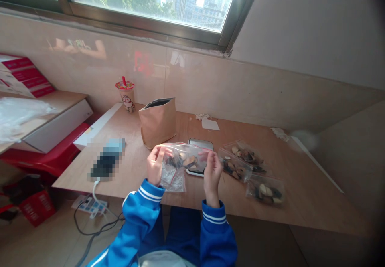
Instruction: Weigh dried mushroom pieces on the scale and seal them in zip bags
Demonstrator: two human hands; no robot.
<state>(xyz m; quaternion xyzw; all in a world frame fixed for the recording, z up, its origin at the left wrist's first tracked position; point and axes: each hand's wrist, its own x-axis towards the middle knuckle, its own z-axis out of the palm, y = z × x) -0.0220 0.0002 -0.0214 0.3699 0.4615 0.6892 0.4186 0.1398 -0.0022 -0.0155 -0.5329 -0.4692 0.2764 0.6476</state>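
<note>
My left hand (155,164) and my right hand (213,174) pinch the two upper corners of a clear zip bag (188,159), stretched between them. Dark and pale dried slices lie in the bag's lower part; I cannot tell their kind. Behind it, partly hidden, a flat scale-like device (201,142) rests on the table. Beneath the left side of the held bag are clear plastic bags (176,182) that look empty. To the right of my right hand lie three filled zip bags: one at the back (245,154), one in the middle (235,168) and one in front (266,190).
On the wooden table (300,195) stand an open brown paper bag (158,120) and a lidded drink cup (126,96). A blurred-out phone-like device (107,160) has a white cable. White paper (210,124) lies near the wall. A power strip (90,205) sits below left.
</note>
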